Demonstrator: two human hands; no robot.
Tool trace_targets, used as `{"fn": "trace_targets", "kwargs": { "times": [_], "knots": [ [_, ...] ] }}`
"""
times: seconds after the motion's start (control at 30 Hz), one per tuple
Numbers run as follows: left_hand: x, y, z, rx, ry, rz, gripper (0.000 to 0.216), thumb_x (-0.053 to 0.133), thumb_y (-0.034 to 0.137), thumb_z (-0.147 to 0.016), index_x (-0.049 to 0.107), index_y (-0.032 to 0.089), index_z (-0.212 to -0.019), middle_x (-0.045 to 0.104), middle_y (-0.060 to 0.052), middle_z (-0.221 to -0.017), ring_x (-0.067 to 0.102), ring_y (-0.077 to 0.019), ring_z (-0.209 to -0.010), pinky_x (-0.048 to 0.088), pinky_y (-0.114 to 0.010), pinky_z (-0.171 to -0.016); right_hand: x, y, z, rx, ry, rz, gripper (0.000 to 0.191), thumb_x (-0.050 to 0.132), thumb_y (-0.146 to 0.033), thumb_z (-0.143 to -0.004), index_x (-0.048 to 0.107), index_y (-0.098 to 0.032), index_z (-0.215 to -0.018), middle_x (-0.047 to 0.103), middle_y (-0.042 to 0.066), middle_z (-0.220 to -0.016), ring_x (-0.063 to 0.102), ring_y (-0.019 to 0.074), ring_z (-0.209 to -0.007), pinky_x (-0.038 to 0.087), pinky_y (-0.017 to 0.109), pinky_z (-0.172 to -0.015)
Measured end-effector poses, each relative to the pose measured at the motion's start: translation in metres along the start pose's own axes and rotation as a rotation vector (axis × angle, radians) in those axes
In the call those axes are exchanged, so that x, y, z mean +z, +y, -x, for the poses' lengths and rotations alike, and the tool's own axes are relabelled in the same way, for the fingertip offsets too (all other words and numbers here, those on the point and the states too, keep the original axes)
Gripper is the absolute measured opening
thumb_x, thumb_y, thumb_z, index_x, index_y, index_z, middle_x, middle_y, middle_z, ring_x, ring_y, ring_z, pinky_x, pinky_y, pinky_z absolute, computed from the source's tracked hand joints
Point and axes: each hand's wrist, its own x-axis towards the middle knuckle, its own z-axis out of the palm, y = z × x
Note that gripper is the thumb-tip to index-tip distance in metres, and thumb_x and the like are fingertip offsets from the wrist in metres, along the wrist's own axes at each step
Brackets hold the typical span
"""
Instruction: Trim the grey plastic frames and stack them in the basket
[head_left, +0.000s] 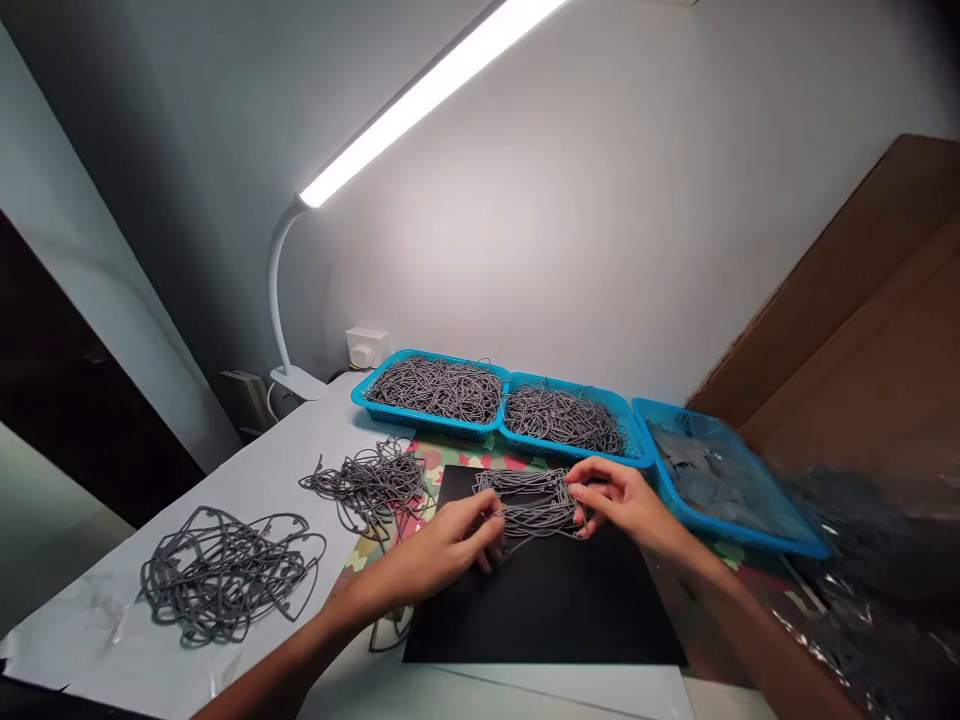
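Note:
A small stack of thin grey rubber-like loops (532,503) lies on a black mat (555,600) in front of me. My left hand (450,545) pinches the stack's left end with curled fingers. Its right end is gripped by my right hand (619,497), fingers closed on the strands. Both hands rest low over the mat.
Two loose grey loop piles lie on the white sheet at the left (225,570) and centre-left (371,482). Three blue baskets stand along the back: two full of loops (439,390) (562,415), one with plastic film (720,480). A clamp lamp (300,380) and cardboard (862,330) flank them.

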Motion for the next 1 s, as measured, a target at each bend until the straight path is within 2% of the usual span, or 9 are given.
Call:
{"fn": "trace_targets", "kwargs": {
  "times": [0.13, 0.27, 0.4, 0.53, 0.6, 0.7, 0.8, 0.9, 1.0],
  "knots": [
    [0.003, -0.017, -0.013, -0.035, 0.177, 0.003, 0.037, 0.037, 0.056, -0.116, 0.049, 0.025, -0.101, 0.067, -0.001, -0.084, 0.071, -0.0202, -0.07, 0.059, -0.032, -0.066, 0.002, 0.02, -0.016, 0.002, 0.124, 0.054, 0.066, 0.08, -0.081, -0.084, 0.069, -0.018, -0.1, 0.069, 0.004, -0.086, 0.074, 0.0209, -0.071, 0.07, 0.038, -0.06],
    [0.006, -0.023, -0.022, -0.023, 0.335, -0.094, 0.034, 0.042, 0.053, -0.113, 0.052, 0.025, -0.098, 0.067, -0.004, -0.087, 0.067, -0.023, -0.077, 0.054, -0.034, -0.069, 0.008, 0.022, -0.022, -0.024, 0.206, 0.205, 0.053, 0.074, -0.071, -0.092, 0.072, -0.018, -0.099, 0.069, 0.003, -0.08, 0.071, 0.0205, -0.069, 0.064, 0.033, -0.057],
    [0.002, -0.015, -0.023, -0.007, 0.404, -0.206, 0.032, 0.046, 0.049, -0.111, 0.057, 0.024, -0.095, 0.072, -0.006, -0.09, 0.069, -0.0242, -0.081, 0.053, -0.035, -0.075, 0.01, 0.017, -0.028, -0.094, 0.328, 0.446, 0.027, 0.071, -0.047, -0.097, 0.074, -0.02, -0.097, 0.073, 0.006, -0.09, 0.067, 0.0202, -0.074, 0.061, 0.037, -0.072],
    [-0.013, -0.007, -0.018, -0.072, 0.485, -0.317, 0.027, 0.052, 0.045, -0.11, 0.065, 0.024, -0.099, 0.077, -0.006, -0.097, 0.074, -0.0258, -0.085, 0.051, -0.035, -0.076, 0.031, 0.005, -0.018, -0.2, 0.397, 0.637, 0.02, 0.063, -0.035, -0.103, 0.071, -0.018, -0.11, 0.07, 0.015, -0.116, 0.07, 0.0298, -0.097, 0.058, 0.05, -0.093],
    [-0.021, -0.006, -0.016, -0.133, 0.533, -0.365, 0.026, 0.054, 0.044, -0.109, 0.068, 0.025, -0.099, 0.078, -0.005, -0.097, 0.075, -0.0269, -0.087, 0.048, -0.034, -0.075, 0.06, -0.003, -0.004, -0.284, 0.298, 0.69, 0.018, 0.058, -0.032, -0.108, 0.069, -0.019, -0.115, 0.07, 0.015, -0.117, 0.069, 0.033, -0.111, 0.056, 0.051, -0.1],
    [-0.029, -0.008, -0.015, -0.22, 0.603, -0.42, 0.033, 0.052, 0.048, -0.112, 0.069, 0.024, -0.096, 0.079, -0.004, -0.092, 0.074, -0.0259, -0.085, 0.043, -0.032, -0.072, 0.117, -0.017, 0.019, -0.42, -0.022, 0.723, 0.014, 0.07, -0.033, -0.106, 0.07, -0.024, -0.117, 0.073, 0.007, -0.115, 0.072, 0.0249, -0.1, 0.06, 0.037, -0.088],
    [-0.029, -0.012, -0.016, -0.278, 0.648, -0.472, 0.035, 0.054, 0.047, -0.112, 0.07, 0.024, -0.092, 0.079, -0.004, -0.089, 0.073, -0.0239, -0.08, 0.038, -0.031, -0.067, 0.164, -0.025, 0.029, -0.52, -0.273, 0.899, 0.024, 0.078, -0.039, -0.105, 0.069, -0.019, -0.116, 0.074, 0.011, -0.116, 0.072, 0.0292, -0.103, 0.061, 0.038, -0.08],
    [-0.027, -0.014, -0.017, -0.286, 0.645, -0.506, 0.031, 0.057, 0.042, -0.111, 0.071, 0.023, -0.09, 0.079, -0.003, -0.086, 0.072, -0.0226, -0.077, 0.037, -0.03, -0.066, 0.184, -0.022, 0.026, -0.495, -0.352, 0.972, 0.031, 0.08, -0.041, -0.106, 0.067, -0.015, -0.116, 0.075, 0.012, -0.114, 0.072, 0.0304, -0.101, 0.062, 0.04, -0.078],
    [-0.025, -0.013, -0.016, -0.267, 0.637, -0.512, 0.031, 0.058, 0.041, -0.111, 0.072, 0.023, -0.09, 0.079, -0.002, -0.084, 0.071, -0.0219, -0.076, 0.038, -0.029, -0.067, 0.187, -0.013, 0.019, -0.493, -0.365, 0.975, 0.025, 0.077, -0.037, -0.108, 0.067, -0.014, -0.114, 0.076, 0.013, -0.112, 0.073, 0.0309, -0.098, 0.061, 0.041, -0.078]
  ]
}}
